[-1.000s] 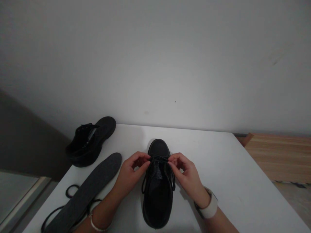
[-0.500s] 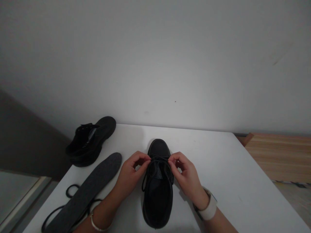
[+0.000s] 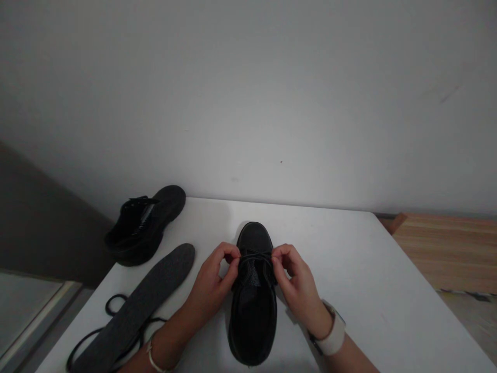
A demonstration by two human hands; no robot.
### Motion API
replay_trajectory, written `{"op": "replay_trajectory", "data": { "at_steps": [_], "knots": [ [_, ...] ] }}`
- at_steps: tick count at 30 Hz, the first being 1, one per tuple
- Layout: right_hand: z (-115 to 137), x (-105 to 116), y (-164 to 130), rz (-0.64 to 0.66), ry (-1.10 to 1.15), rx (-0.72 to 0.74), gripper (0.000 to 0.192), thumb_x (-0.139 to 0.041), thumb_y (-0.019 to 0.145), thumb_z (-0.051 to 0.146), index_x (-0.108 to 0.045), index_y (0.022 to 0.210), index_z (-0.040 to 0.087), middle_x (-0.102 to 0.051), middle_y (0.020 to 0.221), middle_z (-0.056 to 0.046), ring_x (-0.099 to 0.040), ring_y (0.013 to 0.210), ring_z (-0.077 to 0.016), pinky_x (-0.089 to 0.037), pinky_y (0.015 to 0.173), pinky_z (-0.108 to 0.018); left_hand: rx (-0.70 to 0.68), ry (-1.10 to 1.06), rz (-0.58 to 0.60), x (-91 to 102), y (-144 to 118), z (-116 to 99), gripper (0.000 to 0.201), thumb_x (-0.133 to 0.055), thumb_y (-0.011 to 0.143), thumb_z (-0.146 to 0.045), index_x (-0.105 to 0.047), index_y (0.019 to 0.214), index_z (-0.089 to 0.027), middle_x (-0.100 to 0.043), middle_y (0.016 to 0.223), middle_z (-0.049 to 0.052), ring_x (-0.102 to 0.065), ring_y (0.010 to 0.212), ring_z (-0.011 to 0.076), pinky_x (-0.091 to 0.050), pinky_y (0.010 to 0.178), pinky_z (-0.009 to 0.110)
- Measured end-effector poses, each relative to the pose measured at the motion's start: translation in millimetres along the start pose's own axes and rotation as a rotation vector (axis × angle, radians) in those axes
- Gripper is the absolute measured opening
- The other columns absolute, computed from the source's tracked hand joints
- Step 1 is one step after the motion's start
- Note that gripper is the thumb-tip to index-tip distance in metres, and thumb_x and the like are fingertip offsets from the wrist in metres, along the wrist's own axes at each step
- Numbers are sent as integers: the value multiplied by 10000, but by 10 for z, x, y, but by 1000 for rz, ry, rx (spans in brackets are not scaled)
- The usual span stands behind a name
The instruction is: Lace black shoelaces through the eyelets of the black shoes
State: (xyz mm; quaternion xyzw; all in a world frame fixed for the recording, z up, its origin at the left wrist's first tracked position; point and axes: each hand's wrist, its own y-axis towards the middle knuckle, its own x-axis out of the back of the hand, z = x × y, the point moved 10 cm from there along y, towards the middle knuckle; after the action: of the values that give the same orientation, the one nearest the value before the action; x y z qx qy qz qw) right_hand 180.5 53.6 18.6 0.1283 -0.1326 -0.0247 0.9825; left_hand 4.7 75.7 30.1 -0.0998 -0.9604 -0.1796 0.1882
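Observation:
A black shoe stands upright on the white table, toe toward the wall and its opening facing me. Across its front runs a black shoelace. At the shoe's left side my left hand pinches the lace between thumb and forefinger. My right hand pinches the lace in the same way on the right side. Both fingertips rest close to the lace rows, so the eyelets there are partly hidden. The lace between the hands looks drawn straight over the tongue.
A second black shoe lies tipped at the table's back left corner. Nearer me, a grey insole lies over a loose black lace. The white table meets a wall behind; a wooden surface is at the right.
My hands have drawn slightly apart, and the lace between them shows more clearly. The loop at the shoe's left side no longer shows. The shoe has hardly moved.

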Motion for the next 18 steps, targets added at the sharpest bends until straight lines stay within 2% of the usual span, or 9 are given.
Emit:
{"op": "replay_trajectory", "data": {
  "at_steps": [7,12,18],
  "knots": [
    [22,65,5,-48,56,-10,27,-562,933,240,-561,955,225,-520,787,22,-499,687,-137,-410,601,-245,-30,-38,-56,83,-27,-48,75,-537,909,-147,-539,879,-217,-532,800,-23,-541,756,143,-442,701,243],
    [-10,169,10,-139,53,-23,62,-567,883,182,-596,926,217,-519,734,31,-481,649,-130,-395,572,-240,-35,-77,-261,341,-32,15,116,-571,845,-103,-544,826,-214,-519,759,-35,-525,713,128,-433,665,220],
    [-7,428,-7,-376,78,13,35,-619,856,187,-616,876,215,-521,750,25,-500,674,-134,-417,610,-257,107,-224,-509,638,-70,268,133,-699,777,-178,-582,837,-204,-579,761,-34,-576,719,121,-474,694,215]
  ]
}}
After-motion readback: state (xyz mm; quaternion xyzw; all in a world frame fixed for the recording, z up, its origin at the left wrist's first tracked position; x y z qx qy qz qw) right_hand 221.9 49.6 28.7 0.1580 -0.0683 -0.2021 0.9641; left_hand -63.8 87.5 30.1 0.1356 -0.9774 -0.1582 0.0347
